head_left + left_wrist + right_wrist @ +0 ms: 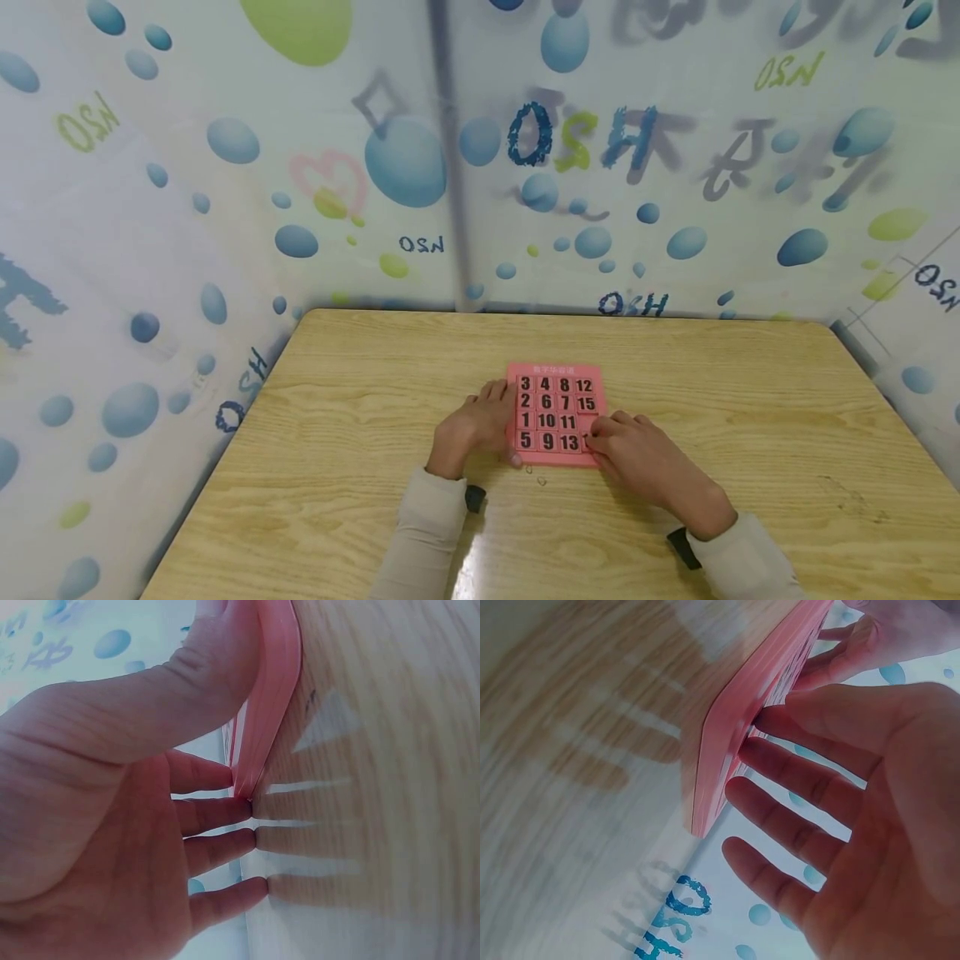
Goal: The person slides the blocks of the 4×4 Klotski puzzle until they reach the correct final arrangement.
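Number sliding puzzle (557, 412) sat on the table (337, 400) — left hand (480, 423), fingers apart, against its left edge; right hand (648, 454), fingers extended, touched its lower-right area — light, level pushes seemed best, puzzle braced.

Table (352, 392): pale yellow wood grain, running side to side; far corners rounded. Surface glossy, bright glare (467, 567) on the wearer's side. Puzzle (557, 421), pink, lies flat around mid-table, number tiles facing up. Small ring marks (542, 481) just off its near edge; faint dark scuffs (851, 500) farther right. Left hand (483, 421): fingertips touch the wood beside the puzzle's left side.
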The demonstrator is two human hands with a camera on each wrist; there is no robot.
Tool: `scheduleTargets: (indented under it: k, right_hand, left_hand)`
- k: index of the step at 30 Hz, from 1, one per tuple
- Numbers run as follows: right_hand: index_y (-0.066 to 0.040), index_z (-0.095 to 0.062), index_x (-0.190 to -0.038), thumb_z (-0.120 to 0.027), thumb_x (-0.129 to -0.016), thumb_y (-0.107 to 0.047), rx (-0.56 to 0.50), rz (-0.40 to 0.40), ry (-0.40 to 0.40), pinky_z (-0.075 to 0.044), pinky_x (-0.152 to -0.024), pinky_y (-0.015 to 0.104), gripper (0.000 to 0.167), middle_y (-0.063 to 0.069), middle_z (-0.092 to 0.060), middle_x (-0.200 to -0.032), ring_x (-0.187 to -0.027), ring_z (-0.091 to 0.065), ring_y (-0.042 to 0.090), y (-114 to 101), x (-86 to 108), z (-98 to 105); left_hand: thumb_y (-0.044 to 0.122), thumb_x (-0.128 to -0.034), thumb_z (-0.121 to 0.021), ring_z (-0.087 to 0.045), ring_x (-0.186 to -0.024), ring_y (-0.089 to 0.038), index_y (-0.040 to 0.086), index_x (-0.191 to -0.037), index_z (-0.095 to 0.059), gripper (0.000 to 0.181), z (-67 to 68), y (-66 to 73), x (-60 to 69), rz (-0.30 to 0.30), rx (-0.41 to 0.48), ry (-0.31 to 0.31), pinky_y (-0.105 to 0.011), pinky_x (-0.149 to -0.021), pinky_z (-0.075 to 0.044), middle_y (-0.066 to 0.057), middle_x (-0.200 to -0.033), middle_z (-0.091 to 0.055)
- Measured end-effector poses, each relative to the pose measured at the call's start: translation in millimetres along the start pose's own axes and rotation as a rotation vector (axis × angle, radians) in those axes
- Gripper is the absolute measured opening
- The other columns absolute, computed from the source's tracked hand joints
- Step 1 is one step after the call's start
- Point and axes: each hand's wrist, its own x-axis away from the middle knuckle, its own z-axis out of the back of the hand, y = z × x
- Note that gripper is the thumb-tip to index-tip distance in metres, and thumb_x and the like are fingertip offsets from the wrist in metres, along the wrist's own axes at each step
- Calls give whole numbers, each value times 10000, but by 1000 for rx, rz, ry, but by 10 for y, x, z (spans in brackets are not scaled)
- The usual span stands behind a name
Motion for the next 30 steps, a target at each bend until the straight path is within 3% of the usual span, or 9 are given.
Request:
scheduleTargets:
  k: [15,23,30]
  right_hand:
    - [-156,-782,-975,-680,-939,-209,-27,17,-5,-516,-814,454,120,0,-675,-1012,-971,-601,209,31,10,32]
    - [-131,-706,-1180,-658,-951,-225,-16,-41,53,-508,-916,573,252,90,-645,-1250,-1148,-594,322,114,-50,-8]
    - [-74,-625,-1329,-629,-975,-284,16,-88,-5,-490,-952,591,412,140,-574,-1369,-1226,-557,357,126,-156,-18]
  left_hand:
    - [415,-720,-874,-123,-1532,-276,57,-1594,-133,1200,-3,-10,-3,-6,1,-7,-468,-1224,-207,-122,-1658,-133]
    - [412,-722,-871,-115,-1534,-274,62,-1595,-133,1196,-3,-4,-5,1,-2,-10,-463,-1227,-199,-118,-1661,-127]
    - [403,-722,-876,-110,-1535,-274,66,-1597,-128,1199,-2,-2,-8,3,3,-16,-462,-1228,-196,-116,-1662,-121]
